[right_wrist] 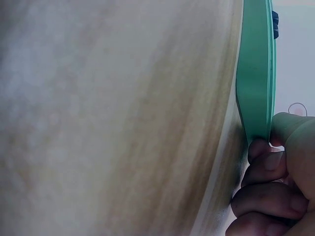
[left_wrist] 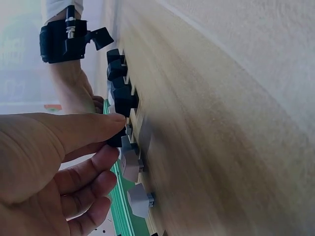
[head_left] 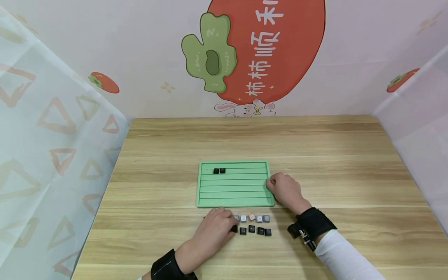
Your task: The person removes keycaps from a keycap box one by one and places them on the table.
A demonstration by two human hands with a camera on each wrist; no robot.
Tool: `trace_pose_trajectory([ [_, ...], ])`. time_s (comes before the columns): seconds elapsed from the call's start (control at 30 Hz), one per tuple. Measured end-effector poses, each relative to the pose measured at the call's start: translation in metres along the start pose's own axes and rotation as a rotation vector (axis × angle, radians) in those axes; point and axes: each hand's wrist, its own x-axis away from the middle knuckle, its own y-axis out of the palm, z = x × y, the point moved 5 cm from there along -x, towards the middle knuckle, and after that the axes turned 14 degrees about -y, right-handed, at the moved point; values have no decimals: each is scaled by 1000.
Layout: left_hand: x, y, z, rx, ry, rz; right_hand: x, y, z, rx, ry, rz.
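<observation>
My left hand [head_left: 214,230] is at the near side, thumb and index finger pinching a black keycap [left_wrist: 116,140], which the fingers partly hide. Beyond it lies a green tray [head_left: 234,190] with raised lines across it, and two black keycaps [head_left: 219,171] sit side by side in its top row. At the tray's right edge, my right hand [head_left: 287,190] grips the rim between thumb and curled fingers, as the right wrist view shows.
Between the tray and me, a row of white and grey keycaps [head_left: 243,219] lies above a row of black keycaps [head_left: 252,228] on the wooden table [head_left: 332,163]. My left hand covers the left ends of both rows. Printed cloth [head_left: 147,58] stands behind and at both sides.
</observation>
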Motion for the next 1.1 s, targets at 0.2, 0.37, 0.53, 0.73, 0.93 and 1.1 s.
trace_pose_trajectory([
  [0.2,1,2,1,-20,-3,-6,0,-1,-1,-1,-11,14],
  [0.37,1,5,2,-50,-7,0,1,-1,-1,1,-16,15],
  [0.53,1,7,2,-62,-16,-22,1,-1,-1,1,-14,16],
  [0.73,3,10,2,-79,-7,-2,1,-1,-1,-3,4,-1],
  [0.93,3,10,3,-83,-2,9,1,-2,-2,0,-1,4],
  [1.1,2,11,3,-81,-4,-7,1,-2,-2,0,-10,10],
])
